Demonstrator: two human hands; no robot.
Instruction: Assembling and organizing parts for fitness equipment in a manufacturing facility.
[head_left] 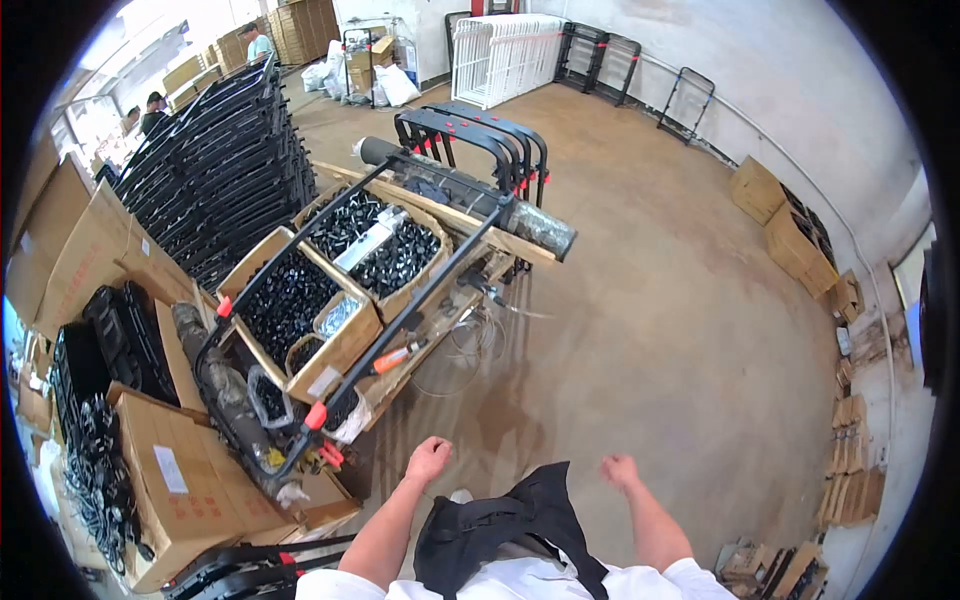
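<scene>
Both arms reach forward from the lower edge. My left hand (430,458) is curled closed in the air, with nothing visible in it. It is nearest to the workbench at the left, apart from everything on it. My right hand (620,470) hangs over the floor, fingers also curled in and nothing seen in them. Across the bench lies a black tubular frame (375,350) with red clips. Beneath it stand cardboard boxes of small black parts (290,298). A tool with an orange handle (392,358) lies by the frame's near bar.
Black frames (205,170) are stacked high behind the bench; more frames (470,130) stand beyond it. A large carton (190,480) sits at the left. White racks (505,60) line the far wall. Cartons (795,245) stand along the right wall. Other people (258,45) are far off.
</scene>
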